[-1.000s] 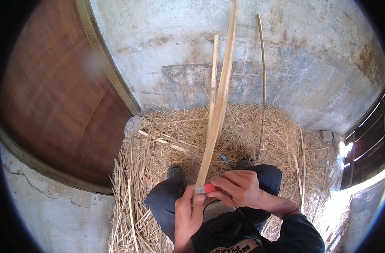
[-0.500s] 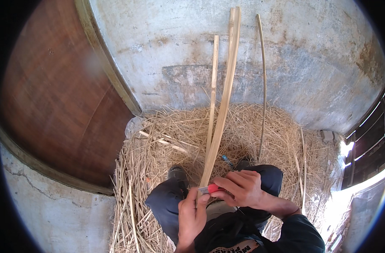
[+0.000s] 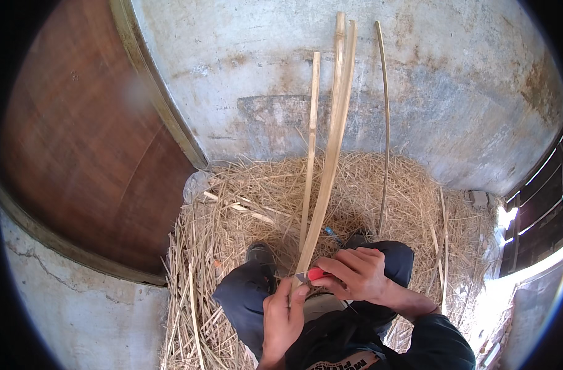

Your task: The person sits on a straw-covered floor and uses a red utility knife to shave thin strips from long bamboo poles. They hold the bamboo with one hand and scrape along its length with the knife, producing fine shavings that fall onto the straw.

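Note:
A long, pale bamboo strip (image 3: pixel 334 142) slants from my lap up toward the wall, bowed along its length. Its near end is gripped between the thumb and fingers of my left hand (image 3: pixel 282 319). My right hand (image 3: pixel 356 275) is closed around the red handle of a small knife (image 3: pixel 319 275). The knife's short metal blade lies across the strip, right beside my left thumb and fingertips. Whether the edge is cutting in cannot be made out.
Other strips (image 3: pixel 311 123) and a thin rod (image 3: pixel 385 117) lean on the stained wall (image 3: pixel 466 105). Straw-like shavings (image 3: pixel 411 191) cover the floor around my feet. A brown door panel (image 3: pixel 90 142) stands at left, dark slats (image 3: pixel 543 197) at right. A blue object (image 3: pixel 331 233) lies between my feet.
The held strip's far end has shifted right and slightly down, showing more of the strip behind it. The knife has tilted a little, and my left hand has moved slightly right.

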Demonstrator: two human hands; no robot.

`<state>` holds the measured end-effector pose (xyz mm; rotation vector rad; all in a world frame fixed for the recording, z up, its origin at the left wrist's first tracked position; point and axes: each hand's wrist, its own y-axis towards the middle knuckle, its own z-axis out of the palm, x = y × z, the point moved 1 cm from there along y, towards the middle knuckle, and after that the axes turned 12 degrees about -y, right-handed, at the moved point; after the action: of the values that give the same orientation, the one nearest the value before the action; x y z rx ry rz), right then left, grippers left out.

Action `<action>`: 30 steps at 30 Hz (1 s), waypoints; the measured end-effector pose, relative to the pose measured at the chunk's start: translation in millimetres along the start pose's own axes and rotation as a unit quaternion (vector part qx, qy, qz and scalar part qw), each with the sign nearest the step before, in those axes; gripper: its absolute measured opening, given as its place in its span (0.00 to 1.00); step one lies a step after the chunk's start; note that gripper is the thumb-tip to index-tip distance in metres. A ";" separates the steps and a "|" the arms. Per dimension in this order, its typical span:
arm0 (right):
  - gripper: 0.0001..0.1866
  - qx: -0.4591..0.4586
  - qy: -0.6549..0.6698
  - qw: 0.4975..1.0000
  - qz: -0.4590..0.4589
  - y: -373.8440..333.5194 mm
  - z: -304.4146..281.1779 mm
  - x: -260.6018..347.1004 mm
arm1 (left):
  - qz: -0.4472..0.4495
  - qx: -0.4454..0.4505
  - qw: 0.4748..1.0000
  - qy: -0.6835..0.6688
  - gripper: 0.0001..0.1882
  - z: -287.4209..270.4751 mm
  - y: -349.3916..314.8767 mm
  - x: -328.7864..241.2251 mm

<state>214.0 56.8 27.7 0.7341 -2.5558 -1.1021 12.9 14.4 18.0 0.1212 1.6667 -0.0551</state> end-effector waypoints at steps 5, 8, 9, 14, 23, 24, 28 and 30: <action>0.20 0.004 -0.005 1.000 -0.009 2.5 -3.5 2.6 | 0.010 -0.006 1.000 -0.001 0.10 0.1 -1.9 1.5; 0.19 0.001 -0.005 1.000 -0.002 4.2 -4.3 0.8 | -0.009 -0.004 1.000 0.017 0.10 -1.5 -4.9 1.1; 0.19 -0.004 -0.002 1.000 0.007 4.1 -3.7 -3.9 | -0.020 -0.003 0.999 0.027 0.10 -1.9 -6.0 1.0; 0.19 -0.018 0.005 1.000 0.018 4.5 0.4 -9.5 | -0.003 -0.003 1.000 0.014 0.10 -2.3 -11.6 14.3; 0.18 -0.050 -0.007 0.992 0.117 16.5 3.0 -56.0 | -0.032 0.021 0.999 -0.001 0.12 -3.9 -32.7 9.0; 0.17 -0.044 -0.003 0.993 0.109 16.5 2.5 -57.2 | -0.037 0.018 0.999 -0.012 0.13 -4.5 -34.6 2.7; 0.16 -0.019 -0.002 0.995 0.095 18.7 -1.5 -58.4 | -0.043 0.030 0.999 -0.016 0.13 -7.8 -33.9 -1.7; 0.15 -0.025 0.006 0.995 0.097 20.0 0.9 -62.9 | -0.049 0.034 0.998 -0.007 0.14 -9.6 -36.3 3.5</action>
<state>259.4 103.3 39.2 0.4669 -2.5177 -1.0895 -1.0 -20.4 14.1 0.0910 1.6572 -0.1858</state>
